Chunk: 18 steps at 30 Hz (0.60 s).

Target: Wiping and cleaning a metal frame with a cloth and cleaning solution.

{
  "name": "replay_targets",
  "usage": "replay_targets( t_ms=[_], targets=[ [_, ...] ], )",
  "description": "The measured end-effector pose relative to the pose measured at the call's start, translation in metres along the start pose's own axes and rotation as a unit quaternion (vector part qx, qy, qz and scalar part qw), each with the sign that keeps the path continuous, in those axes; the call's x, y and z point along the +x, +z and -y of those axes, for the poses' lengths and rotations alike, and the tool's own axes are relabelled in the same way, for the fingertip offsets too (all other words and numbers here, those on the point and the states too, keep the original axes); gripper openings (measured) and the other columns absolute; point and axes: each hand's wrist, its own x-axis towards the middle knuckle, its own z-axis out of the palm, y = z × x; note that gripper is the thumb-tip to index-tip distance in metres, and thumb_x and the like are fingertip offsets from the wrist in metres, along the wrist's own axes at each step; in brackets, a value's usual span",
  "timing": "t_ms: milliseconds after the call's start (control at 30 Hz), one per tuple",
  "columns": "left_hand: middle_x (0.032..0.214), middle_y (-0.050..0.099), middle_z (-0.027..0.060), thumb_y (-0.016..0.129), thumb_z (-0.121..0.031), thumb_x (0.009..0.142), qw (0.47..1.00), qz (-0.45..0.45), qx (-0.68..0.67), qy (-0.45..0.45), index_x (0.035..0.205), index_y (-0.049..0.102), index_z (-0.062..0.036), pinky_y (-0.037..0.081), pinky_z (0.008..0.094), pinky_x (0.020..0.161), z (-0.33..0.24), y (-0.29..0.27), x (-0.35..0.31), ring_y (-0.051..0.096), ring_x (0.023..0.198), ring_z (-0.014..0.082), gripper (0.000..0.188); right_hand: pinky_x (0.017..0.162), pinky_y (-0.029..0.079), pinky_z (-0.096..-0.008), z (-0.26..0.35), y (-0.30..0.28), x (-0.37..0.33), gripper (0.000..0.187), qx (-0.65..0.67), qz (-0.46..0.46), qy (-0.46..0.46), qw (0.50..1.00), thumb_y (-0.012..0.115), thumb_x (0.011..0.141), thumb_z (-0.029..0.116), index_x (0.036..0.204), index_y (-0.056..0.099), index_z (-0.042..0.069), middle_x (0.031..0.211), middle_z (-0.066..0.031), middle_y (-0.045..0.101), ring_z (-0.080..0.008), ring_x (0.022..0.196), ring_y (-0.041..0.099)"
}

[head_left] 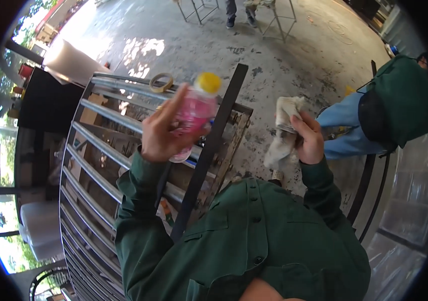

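A clear plastic bottle with a yellow cap and pink on its body is tilted in my left hand. The fingers of that hand are closed around it, above the metal tubes. The bottle is a little blurred. A soiled whitish cloth hangs bunched from my right hand, pinched between thumb and fingers, out over the floor. The two hands are well apart, with a dark flat metal bar running between them.
A row of silver metal tubes makes up a rack on my left, with a tape roll on it. Close on my right stands a person in a green top and jeans. Farther off, another person's legs show between metal stands.
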Motion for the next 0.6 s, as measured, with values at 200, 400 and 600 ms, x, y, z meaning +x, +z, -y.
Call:
replay_targets(
  t_ms=[200,400,600],
  targets=[
    [0.073,0.054,0.0047,0.072,-0.032,0.064,0.97,0.209,0.122,0.001,0.131,0.044,-0.0219,0.039,0.0333,0.043,-0.034,0.013,-0.009,0.054,0.052,0.0231,0.073,0.075,0.042,-0.0193,-0.009,0.027,-0.012,0.025,-0.075,0.042,0.002,0.996,0.053,0.086,0.005,0.108,0.058,-0.004,0.096,-0.0023,0.061,-0.0069,0.084,0.054],
    [0.072,0.054,0.0066,0.071,-0.032,0.064,0.931,0.31,0.194,-0.001,0.131,0.042,-0.0252,0.039,0.0372,0.045,-0.048,0.013,-0.007,0.052,0.049,0.0249,0.073,0.076,0.043,-0.0198,-0.034,0.019,-0.02,0.027,-0.113,0.07,0.047,0.99,0.051,0.083,0.002,0.108,0.058,-0.005,0.099,-0.0042,0.06,-0.0076,0.085,0.055],
    [0.072,0.055,0.0093,0.07,-0.034,0.066,0.894,0.37,0.251,0.001,0.13,0.043,-0.025,0.039,0.0374,0.045,-0.054,0.011,-0.004,0.054,0.05,0.0248,0.07,0.074,0.044,-0.0198,-0.043,0.02,-0.025,0.027,-0.1,0.079,0.098,0.987,0.051,0.081,0.002,0.107,0.058,-0.006,0.093,-0.0044,0.062,-0.008,0.082,0.056]
  ],
)
